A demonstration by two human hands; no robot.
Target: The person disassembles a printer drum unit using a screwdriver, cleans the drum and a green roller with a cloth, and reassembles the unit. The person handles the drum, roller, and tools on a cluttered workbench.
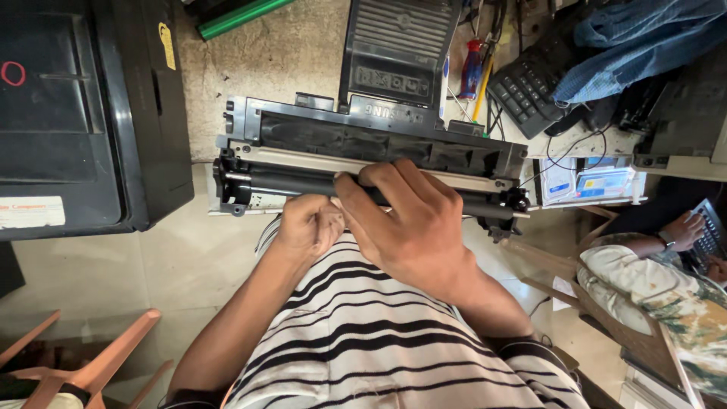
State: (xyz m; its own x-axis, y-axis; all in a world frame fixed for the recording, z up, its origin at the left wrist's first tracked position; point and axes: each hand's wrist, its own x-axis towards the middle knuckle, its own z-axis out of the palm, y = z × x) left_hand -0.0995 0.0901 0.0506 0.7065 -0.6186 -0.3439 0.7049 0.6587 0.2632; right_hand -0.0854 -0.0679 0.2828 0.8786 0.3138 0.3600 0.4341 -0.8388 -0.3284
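Observation:
A long black toner cartridge (pixel 363 148) with a dark roller and a metal blade strip along its front lies across the edge of a worn workbench (pixel 288 53). My right hand (pixel 413 223) is laid over the middle of the roller, fingers curled around it. My left hand (pixel 307 223) is closed against the cartridge's underside just left of the right hand, touching it. My striped shirt fills the lower middle of the view.
A black printer (pixel 83 113) stands at the left. A black plastic cover (pixel 397 49), a green roller (pixel 238 17), a screwdriver (pixel 471 68), a keyboard (pixel 526 87) and blue cloth (pixel 644 42) lie behind. Another person (pixel 666 288) types at the right. A wooden chair (pixel 83 363) sits bottom left.

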